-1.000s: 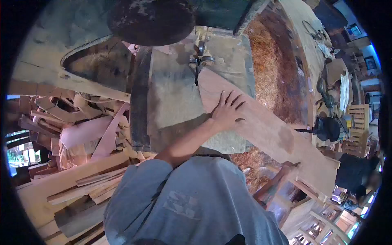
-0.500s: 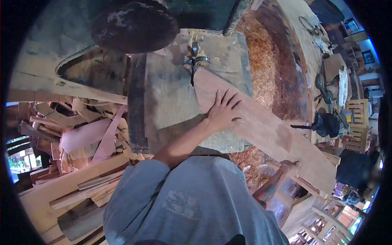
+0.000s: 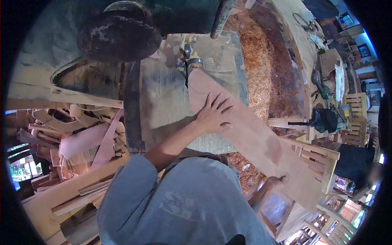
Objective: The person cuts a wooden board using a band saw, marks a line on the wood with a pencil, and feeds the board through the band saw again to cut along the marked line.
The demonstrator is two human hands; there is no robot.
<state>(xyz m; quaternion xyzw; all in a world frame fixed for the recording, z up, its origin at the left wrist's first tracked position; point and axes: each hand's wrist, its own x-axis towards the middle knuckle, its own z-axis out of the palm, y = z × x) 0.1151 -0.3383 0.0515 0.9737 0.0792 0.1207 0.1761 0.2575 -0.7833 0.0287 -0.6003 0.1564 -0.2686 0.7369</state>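
Note:
A long flat wooden board (image 3: 249,132) lies slantwise over the worn machine table (image 3: 163,106), its narrow end touching or right beside the dark blade and round metal guides (image 3: 195,63). My left hand (image 3: 214,114) rests flat on the board near that end, fingers spread. Farther along, my right hand (image 3: 272,184) grips the board's near edge, with its thumb on top and its other fingers hidden beneath. A faint curved line shows on the board close to the blade.
A large dark round machine part (image 3: 118,34) hangs at the upper left. Wood offcuts (image 3: 83,143) are piled at left. Sawdust (image 3: 257,61) lies beyond the table. Slatted wooden furniture (image 3: 320,159) stands behind the board; a person in dark clothing (image 3: 355,161) is at far right.
The board's far end has swung toward my body, and my right hand has moved with it. My left hand stays flat on the board. The whole view has shifted somewhat.

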